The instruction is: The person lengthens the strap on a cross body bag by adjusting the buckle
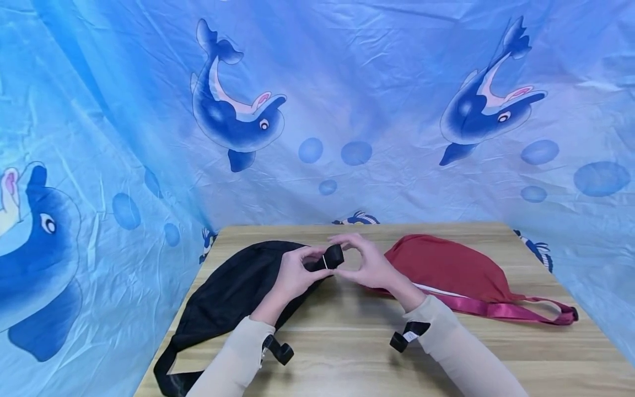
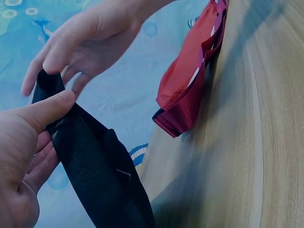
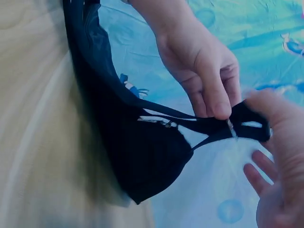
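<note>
A black waist bag (image 1: 233, 286) lies on the left side of the table. The left hand (image 1: 296, 273) pinches its strap (image 2: 90, 161) near a folded, looped end (image 1: 334, 256), thumb on one side and fingers on the other. A thin white band (image 1: 324, 261) crosses the strap there. Around that end, the right hand (image 1: 364, 259) has its thumb and forefinger spread apart. In the right wrist view its thumb (image 3: 273, 107) is blurred and overlaps the loop, while other fingers stay apart from it.
A red waist bag (image 1: 451, 267) lies at the right, its strap (image 1: 536, 314) reaching toward the table's right edge. The wooden table (image 1: 342, 353) is bordered by a blue dolphin-print curtain (image 1: 347, 82). Black camera mounts sit on both wrists.
</note>
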`<state>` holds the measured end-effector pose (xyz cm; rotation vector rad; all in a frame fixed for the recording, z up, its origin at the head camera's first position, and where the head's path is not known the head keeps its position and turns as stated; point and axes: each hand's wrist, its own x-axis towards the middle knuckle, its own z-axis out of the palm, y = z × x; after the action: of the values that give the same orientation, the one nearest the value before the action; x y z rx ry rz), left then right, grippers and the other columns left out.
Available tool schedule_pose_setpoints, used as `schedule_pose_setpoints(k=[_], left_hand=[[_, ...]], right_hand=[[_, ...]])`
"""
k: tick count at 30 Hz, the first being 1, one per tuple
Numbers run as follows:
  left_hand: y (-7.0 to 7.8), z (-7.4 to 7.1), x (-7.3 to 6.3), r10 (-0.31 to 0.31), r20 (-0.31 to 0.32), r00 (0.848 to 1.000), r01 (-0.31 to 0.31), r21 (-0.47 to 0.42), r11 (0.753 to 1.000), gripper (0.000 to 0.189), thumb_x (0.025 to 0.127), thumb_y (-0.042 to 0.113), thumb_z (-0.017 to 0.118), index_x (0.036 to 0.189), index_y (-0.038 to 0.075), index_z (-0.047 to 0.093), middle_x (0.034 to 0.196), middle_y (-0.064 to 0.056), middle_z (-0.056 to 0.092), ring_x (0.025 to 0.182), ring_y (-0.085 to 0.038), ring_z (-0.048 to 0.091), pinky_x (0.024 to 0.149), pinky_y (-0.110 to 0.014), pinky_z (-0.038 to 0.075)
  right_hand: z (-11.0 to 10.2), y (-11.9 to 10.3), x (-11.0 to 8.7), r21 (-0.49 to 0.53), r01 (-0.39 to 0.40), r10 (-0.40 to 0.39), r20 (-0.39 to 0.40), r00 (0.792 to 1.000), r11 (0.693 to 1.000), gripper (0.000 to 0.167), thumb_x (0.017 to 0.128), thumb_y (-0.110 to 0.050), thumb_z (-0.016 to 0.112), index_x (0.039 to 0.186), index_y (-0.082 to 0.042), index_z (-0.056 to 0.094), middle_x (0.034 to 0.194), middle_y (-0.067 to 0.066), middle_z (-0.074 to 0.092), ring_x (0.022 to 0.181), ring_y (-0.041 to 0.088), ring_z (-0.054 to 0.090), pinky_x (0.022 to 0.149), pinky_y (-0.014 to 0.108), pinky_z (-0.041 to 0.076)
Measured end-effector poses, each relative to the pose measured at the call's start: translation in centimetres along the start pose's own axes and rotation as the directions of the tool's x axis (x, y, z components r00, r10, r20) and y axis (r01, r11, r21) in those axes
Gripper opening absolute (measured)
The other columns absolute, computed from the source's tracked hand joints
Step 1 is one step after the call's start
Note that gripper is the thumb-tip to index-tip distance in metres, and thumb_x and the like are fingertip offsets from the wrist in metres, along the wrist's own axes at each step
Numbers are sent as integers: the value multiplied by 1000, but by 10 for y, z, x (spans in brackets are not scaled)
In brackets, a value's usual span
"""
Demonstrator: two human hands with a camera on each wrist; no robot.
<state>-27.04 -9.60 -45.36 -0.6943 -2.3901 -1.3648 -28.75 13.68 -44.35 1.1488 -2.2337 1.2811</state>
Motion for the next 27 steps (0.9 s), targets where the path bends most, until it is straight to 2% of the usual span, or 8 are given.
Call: schedule_pose_setpoints(k=[3, 8, 10, 13, 16, 22, 24, 27], left_hand=[[3, -2, -1, 28, 9, 1000, -28, 26, 999, 47, 79, 19, 96, 121, 8, 80, 108, -8, 81, 97, -25, 81, 90, -38, 66], [3, -3, -1, 39, 3, 999, -39, 55, 998, 45, 79, 19, 96, 120, 9, 80, 108, -8, 80, 98, -25, 80, 90, -38, 66], [3, -4, 0, 50, 5, 999, -51, 72, 996, 44, 79, 18, 96, 119, 8, 80, 108, -8, 80, 97, -25, 80, 90, -38, 66], [4, -4, -1, 81, 23, 996, -83, 93, 992, 44, 79, 16, 96, 119, 6, 79, 108, -10, 80, 97, -25, 80, 89, -38, 66], [5, -4, -2, 103, 39, 994, -107, 103, 989, 45, 80, 16, 95, 120, 5, 78, 108, -11, 80, 97, -26, 80, 88, -40, 66], [5, -6, -4, 87, 18, 996, -88, 83, 993, 43, 80, 13, 95, 120, 7, 79, 108, -10, 80, 99, -26, 80, 90, -41, 66], [5, -6, -4, 84, 18, 996, -85, 101, 991, 43, 80, 14, 94, 120, 7, 79, 109, -10, 80, 100, -25, 79, 91, -40, 66], [7, -7, -4, 91, 34, 995, -95, 129, 987, 44, 82, 15, 93, 122, 6, 78, 113, -11, 80, 103, -25, 78, 92, -39, 66]], right_hand=[[-5, -4, 5, -72, 27, -26, 10, 1000, 997, 43, 87, -10, 89, 127, -15, 74, 122, 2, 77, 109, 17, 71, 97, 42, 62], [-10, -5, 5, 123, -113, 116, -20, 993, 986, 37, 90, 1, 82, 124, -10, 74, 123, 8, 75, 106, 20, 72, 107, 37, 57], [-9, -4, 4, 168, -132, 135, -5, 991, 977, 39, 89, 0, 84, 125, -9, 71, 128, 12, 73, 111, 24, 72, 109, 40, 57], [-6, -2, 6, 131, -108, 106, 24, 994, 986, 40, 88, -8, 88, 122, -11, 67, 129, 12, 73, 118, 26, 72, 111, 43, 57], [-4, -4, 9, 112, -103, 100, 36, 994, 988, 37, 88, -16, 90, 114, -15, 64, 125, 6, 75, 120, 20, 73, 112, 39, 56], [-7, -7, 9, 282, -87, 105, -47, 993, 956, 32, 89, 3, 83, 113, -4, 65, 122, 22, 72, 113, 19, 73, 106, 26, 57], [-9, -8, 9, 271, -78, 94, -49, 994, 959, 38, 87, 6, 84, 119, -3, 66, 126, 22, 71, 114, 22, 72, 107, 28, 57], [-11, -11, 11, 127, -83, 83, 9, 997, 988, 44, 87, -5, 88, 126, -10, 70, 129, 10, 73, 121, 21, 71, 111, 36, 57]])
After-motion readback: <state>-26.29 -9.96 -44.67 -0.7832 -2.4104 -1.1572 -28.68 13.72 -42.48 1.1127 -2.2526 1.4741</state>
